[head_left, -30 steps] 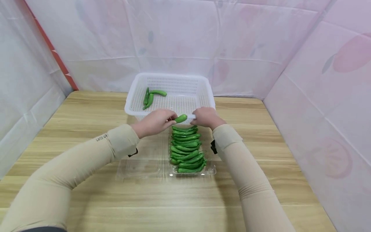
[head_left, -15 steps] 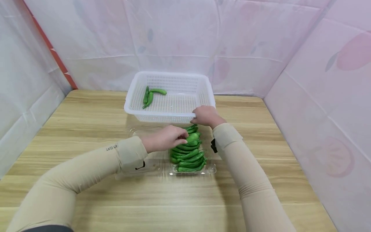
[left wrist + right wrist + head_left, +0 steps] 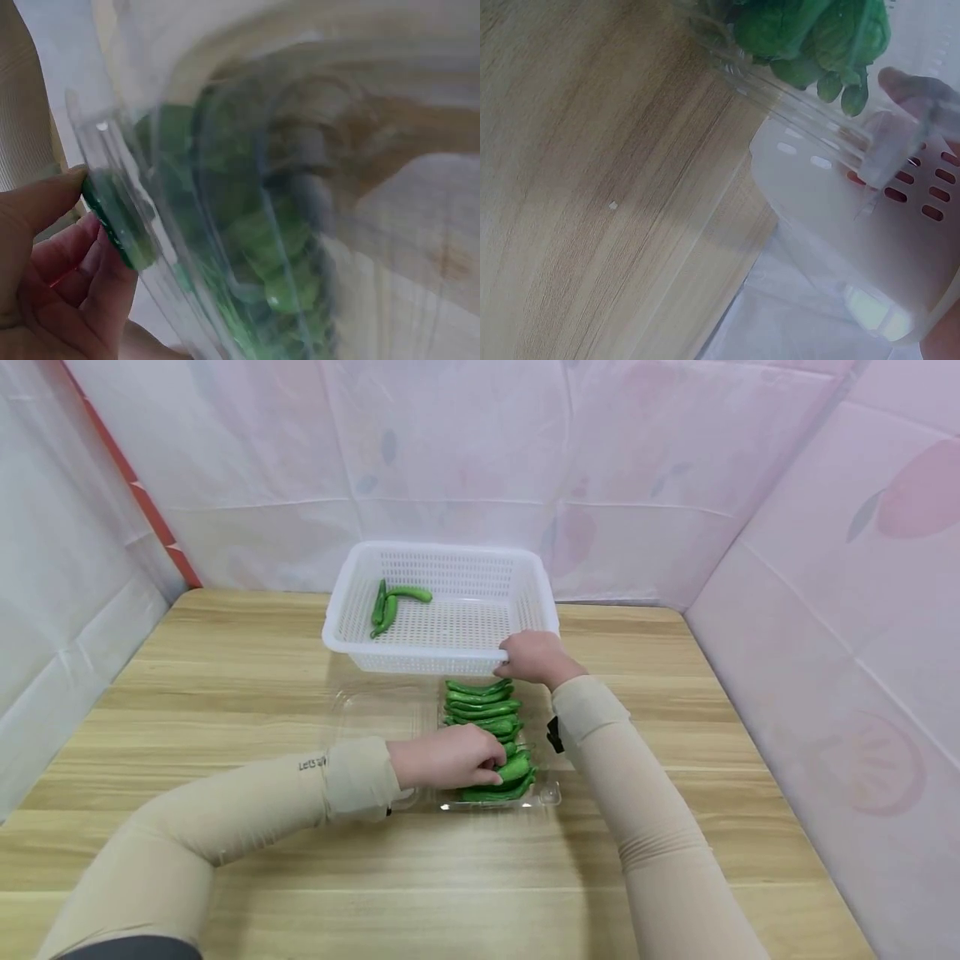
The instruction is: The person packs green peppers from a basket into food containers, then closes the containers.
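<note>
My left hand (image 3: pixel 453 756) is over the near end of a transparent plastic box (image 3: pixel 551 793), where several green chili peppers (image 3: pixel 483 706) lie in a row. In the left wrist view its thumb and fingers pinch one green chili pepper (image 3: pixel 124 217); the box's plastic hides part of that view. My right hand (image 3: pixel 534 656) grips the front right rim of a white perforated basket (image 3: pixel 420 652). Through the basket holes in the right wrist view, bits of its fingers (image 3: pixel 904 86) show. Inside the basket, 3 green chili peppers (image 3: pixel 386 614) lie at the left.
The box's transparent lid (image 3: pixel 378 706) lies flat, folded out to the left. Everything stands on a wooden table (image 3: pixel 225 677). Behind the basket rises a wall covered with a white and pink printed sheet (image 3: pixel 457 452), and similar sheets hang at both sides.
My left hand has moved from the basket's front rim toward me, over the box, with a green chili pepper, down to the near end of the row. My right hand stays on the basket rim.
</note>
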Demonstrator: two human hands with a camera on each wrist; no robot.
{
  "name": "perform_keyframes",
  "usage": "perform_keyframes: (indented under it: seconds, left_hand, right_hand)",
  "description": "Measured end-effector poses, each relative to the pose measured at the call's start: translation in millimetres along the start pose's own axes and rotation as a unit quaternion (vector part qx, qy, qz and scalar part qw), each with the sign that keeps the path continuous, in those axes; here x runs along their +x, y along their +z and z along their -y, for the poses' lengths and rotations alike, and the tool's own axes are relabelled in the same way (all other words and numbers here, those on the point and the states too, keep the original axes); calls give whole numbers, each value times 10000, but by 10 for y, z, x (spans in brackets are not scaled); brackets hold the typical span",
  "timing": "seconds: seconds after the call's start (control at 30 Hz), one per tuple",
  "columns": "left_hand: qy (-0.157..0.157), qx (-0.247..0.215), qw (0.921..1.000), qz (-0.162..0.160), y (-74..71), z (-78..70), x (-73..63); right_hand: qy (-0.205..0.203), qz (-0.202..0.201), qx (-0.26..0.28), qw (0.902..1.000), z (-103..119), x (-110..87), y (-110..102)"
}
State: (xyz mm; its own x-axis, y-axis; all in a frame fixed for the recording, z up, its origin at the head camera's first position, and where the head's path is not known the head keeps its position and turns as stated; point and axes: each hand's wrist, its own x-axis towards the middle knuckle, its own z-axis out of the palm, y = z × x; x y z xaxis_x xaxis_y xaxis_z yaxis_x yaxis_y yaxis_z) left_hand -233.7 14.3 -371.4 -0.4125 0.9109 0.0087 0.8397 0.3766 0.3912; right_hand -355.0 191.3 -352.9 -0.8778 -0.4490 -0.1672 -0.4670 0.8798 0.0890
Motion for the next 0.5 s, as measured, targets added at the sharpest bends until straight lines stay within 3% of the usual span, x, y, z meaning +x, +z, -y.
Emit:
perform_keyframes:
  seconds: [0.27,0.5]
  left_hand:
    - [-188,367,9989,207,41,-57,7]
    - [-44,881,9959,-211,-37,-30,-30]
  right_hand:
    - [-33,-28,-16,10000,-10,3,-5]
    - [-20,59,23,10000,-4,-7,1]
